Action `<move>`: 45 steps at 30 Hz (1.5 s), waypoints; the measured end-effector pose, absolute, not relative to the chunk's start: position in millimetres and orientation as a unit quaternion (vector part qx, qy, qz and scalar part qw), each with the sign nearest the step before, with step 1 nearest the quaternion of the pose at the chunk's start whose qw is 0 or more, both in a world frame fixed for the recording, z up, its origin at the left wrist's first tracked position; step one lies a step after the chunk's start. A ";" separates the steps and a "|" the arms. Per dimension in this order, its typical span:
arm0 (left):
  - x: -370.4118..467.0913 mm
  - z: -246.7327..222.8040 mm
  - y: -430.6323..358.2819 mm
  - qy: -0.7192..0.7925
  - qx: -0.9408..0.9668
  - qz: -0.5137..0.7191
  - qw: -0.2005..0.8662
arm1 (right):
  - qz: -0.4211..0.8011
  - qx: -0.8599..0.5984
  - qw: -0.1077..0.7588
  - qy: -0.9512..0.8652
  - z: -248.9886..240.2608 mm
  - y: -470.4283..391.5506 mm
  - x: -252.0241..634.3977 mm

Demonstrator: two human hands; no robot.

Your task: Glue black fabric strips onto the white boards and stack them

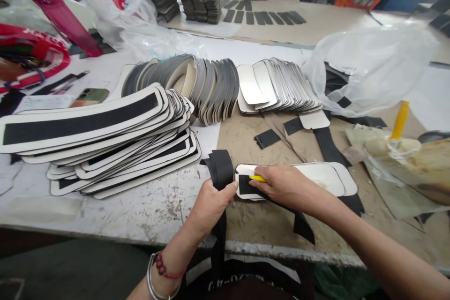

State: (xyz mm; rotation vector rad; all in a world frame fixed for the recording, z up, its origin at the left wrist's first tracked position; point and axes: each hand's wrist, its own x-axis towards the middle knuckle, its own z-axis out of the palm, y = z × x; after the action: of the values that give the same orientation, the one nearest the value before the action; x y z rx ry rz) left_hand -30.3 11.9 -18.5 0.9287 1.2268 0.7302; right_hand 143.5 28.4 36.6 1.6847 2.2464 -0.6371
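Note:
My left hand (211,204) is closed around a bundle of black strips (221,168), whose ends hang below toward the table edge. Its thumb touches the left end of a long white panel (318,176) with rounded corners, lying on a brown board. My right hand (286,185) rests over that panel, fingers wrapped round a yellow-handled tool (258,178); the tool's working end is hidden. Under these fingers a black strip (246,186) lies on the panel's left part. To the left, white panels with black strips on them (84,119) are piled up.
Behind stand rows of curved grey pieces (214,86) and white panels (281,84). A plastic bag (379,70) and a glue-stained container with a yellow handle (399,119) are at right. Black scraps (267,138) lie between. Co-workers stand beyond another table (316,30).

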 end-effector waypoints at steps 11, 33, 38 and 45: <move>-29.5 -18.6 13.2 0.544 0.440 0.304 0.647 | -0.206 0.590 0.149 0.766 38.0 33.0 139.4; -21.0 -39.2 15.3 0.610 0.422 0.314 0.593 | -0.138 0.735 0.148 0.647 58.3 -20.3 247.2; -21.7 -37.7 14.4 0.613 0.421 0.321 0.586 | -0.098 0.777 0.184 0.594 46.2 -22.7 255.5; -18.4 -34.7 14.0 0.611 0.387 0.330 0.607 | -0.088 0.792 0.200 0.570 31.7 -14.9 252.6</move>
State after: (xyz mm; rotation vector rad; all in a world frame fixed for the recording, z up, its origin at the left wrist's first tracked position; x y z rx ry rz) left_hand -18.4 14.0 -34.7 0.8950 1.4124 0.7633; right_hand 252.6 -14.9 31.7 2.2136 1.5926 -0.2445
